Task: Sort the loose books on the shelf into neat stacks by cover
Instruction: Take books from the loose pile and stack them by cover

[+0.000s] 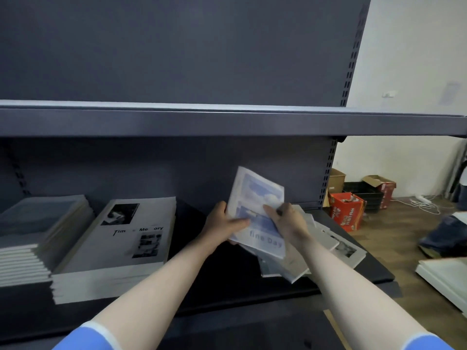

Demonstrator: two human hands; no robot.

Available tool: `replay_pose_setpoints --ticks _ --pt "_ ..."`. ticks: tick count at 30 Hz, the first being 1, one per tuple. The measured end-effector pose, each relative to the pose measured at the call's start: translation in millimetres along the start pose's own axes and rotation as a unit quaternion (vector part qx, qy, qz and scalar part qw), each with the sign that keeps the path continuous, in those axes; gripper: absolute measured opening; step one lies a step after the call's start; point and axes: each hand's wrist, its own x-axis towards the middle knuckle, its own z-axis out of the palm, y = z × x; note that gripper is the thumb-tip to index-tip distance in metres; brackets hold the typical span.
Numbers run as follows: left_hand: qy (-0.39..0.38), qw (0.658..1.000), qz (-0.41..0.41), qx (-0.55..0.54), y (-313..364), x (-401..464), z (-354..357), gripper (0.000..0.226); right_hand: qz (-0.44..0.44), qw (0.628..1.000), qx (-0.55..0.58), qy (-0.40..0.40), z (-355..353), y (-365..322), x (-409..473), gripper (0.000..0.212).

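Head view, landmark: the "Time Memory" stack [118, 246] is lying flat on the dark shelf [227, 294], left of centre.
Blue book: a light blue "fine Day" book [257, 210] is being held tilted, its top edge leaning toward the shelf's back panel, to the right of the "Time Memory" stack and apart from it.
Left hand: the left hand [222, 223] is gripping the blue book's left edge, thumb lying across the cover.
Right hand: the right hand [288, 218] is gripping the same book on its right side, thumb pressing on the cover.
Loose pile: a messy heap of loose books [328, 248] is lying under and behind the blue book, farther right of the "Time Memory" stack, covers fanned at different angles.
Grey stack: a neat stack of grey-covered books [38, 223] is sitting just left of the "Time Memory" stack.
Upper shelf: another shelf board [227, 122] is running across above everything.
Floor: red cardboard boxes [347, 210] are standing on the wooden floor, well to the right of the "Time Memory" stack.
Sleeves: blue sleeves are showing at the bottom edge.
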Motion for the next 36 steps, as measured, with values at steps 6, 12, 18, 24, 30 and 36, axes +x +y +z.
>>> replay_pose_setpoints --ticks 6,12,18,24,30,36 --pt "0.034 0.999 -0.004 0.009 -7.5 -13.4 -56.5 0.041 -0.039 0.998 0.053 0.005 32.0 -56.9 -12.8 0.057" --pt "0.055 0.998 -0.005 0.044 -23.9 -29.7 -122.0 0.047 -0.048 0.998 0.02 -0.023 80.5 -109.8 -21.1 0.075" --pt "0.082 0.989 -0.007 0.122 -33.2 -52.0 -185.2 0.02 -0.066 0.998 -0.019 -0.016 125.0 -168.3 -38.9 0.078" --pt "0.122 0.976 -0.011 0.18 -46.8 -67.2 -248.3 0.032 -0.089 0.996 -0.009 -0.027 166.0 -219.2 -54.7 0.068" --pt "0.161 0.954 -0.057 0.247 -67.7 -84.3 -301.7 0.047 -0.103 0.993 -0.029 -0.044 209.9 -264.3 -74.9 0.075" --pt "0.18 0.936 -0.103 0.286 -83.2 -101.4 -339.7 0.062 -0.122 0.99 -0.032 -0.062 245.6 -296.0 -91.7 0.065"
